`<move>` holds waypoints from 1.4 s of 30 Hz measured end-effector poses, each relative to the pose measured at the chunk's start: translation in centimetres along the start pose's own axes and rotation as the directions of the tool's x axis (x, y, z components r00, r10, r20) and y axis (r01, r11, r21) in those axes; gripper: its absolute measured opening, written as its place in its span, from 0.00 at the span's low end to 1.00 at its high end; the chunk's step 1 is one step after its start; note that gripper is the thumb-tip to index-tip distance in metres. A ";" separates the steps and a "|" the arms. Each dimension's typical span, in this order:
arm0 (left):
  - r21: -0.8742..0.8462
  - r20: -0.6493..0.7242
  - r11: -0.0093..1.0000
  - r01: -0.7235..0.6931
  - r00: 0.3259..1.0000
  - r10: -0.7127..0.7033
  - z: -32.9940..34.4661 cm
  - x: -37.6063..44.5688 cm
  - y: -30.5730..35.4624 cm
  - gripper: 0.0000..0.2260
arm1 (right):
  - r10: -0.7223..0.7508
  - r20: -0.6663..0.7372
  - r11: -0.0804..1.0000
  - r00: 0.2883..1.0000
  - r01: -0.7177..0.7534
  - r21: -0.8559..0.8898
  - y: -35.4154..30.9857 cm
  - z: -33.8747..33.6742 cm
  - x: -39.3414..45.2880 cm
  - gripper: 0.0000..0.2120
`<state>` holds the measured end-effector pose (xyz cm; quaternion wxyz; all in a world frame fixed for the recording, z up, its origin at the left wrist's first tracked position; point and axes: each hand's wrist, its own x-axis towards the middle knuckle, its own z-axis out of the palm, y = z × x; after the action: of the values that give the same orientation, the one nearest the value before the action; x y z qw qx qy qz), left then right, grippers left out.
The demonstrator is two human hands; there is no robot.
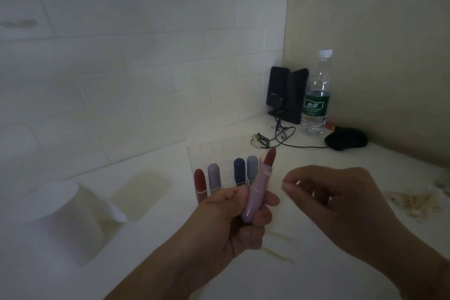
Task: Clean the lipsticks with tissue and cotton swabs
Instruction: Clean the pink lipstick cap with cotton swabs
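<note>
Because the room is dim and the picture soft, hard to make out small things. Left hand curled round a pale purple lipstick, held up and tilted right, red tip bare. Right hand just beside it, not touching, thumb and first finger pinched close; maybe something thin between them, but cannot tell. Both arms cut off at the bottom edge.

Behind the left hand, a clear organizer on the white tabletop, almost see-through, edges faint. Inside it four more lipsticks standing up: a red one, a light purple one, a dark blue one and a grey-blue one. Lower parts hidden by the hand.

At the left, a white tissue roll, its near side blurry. At the right, a blurry heap of cotton swabs. A few thin sticks under the hands, faint.

In the far corner, a water bottle with a green label, white writing on it too small to read. Beside it two black speakers, a tiny logo not readable, with wires running to a black mouse. A small green thing by the wires, not clear what.
</note>
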<state>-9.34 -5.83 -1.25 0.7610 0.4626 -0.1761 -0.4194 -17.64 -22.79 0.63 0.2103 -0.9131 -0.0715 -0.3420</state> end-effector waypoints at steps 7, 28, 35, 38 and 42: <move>-0.095 0.023 0.995 0.035 0.999 -0.033 -0.2 0.0 0.2 0.17 | -0.016 0.050 1.000 0.999 0.015 0.008 0.2 0.2 0.0 0.04; 0.081 -0.043 0.981 -0.176 0.983 0.180 -0.7 0.2 0.4 0.10 | 0.455 0.504 0.890 0.735 -0.354 -0.286 2.3 0.8 -0.2 0.08; 0.290 -0.094 0.932 -0.217 0.963 0.253 -0.5 0.3 0.0 0.14 | 0.423 0.324 0.905 0.847 -0.376 -0.198 2.0 -0.2 0.3 0.10; 0.342 -0.099 0.913 -0.221 0.958 0.269 -0.3 0.1 -0.1 0.13 | 0.408 -0.050 0.908 0.912 -0.411 -0.077 3.3 -3.2 0.9 0.06; 0.360 -0.079 0.900 -0.244 0.954 0.290 -0.6 0.3 -0.1 0.07 | 0.412 -0.080 0.875 0.908 -0.418 -0.244 7.0 -8.4 0.1 0.04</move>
<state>-8.86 -5.78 -1.67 0.7280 0.5869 -0.2586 -0.2420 -20.65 -32.73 4.05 0.1603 -0.9220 0.1731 -0.3070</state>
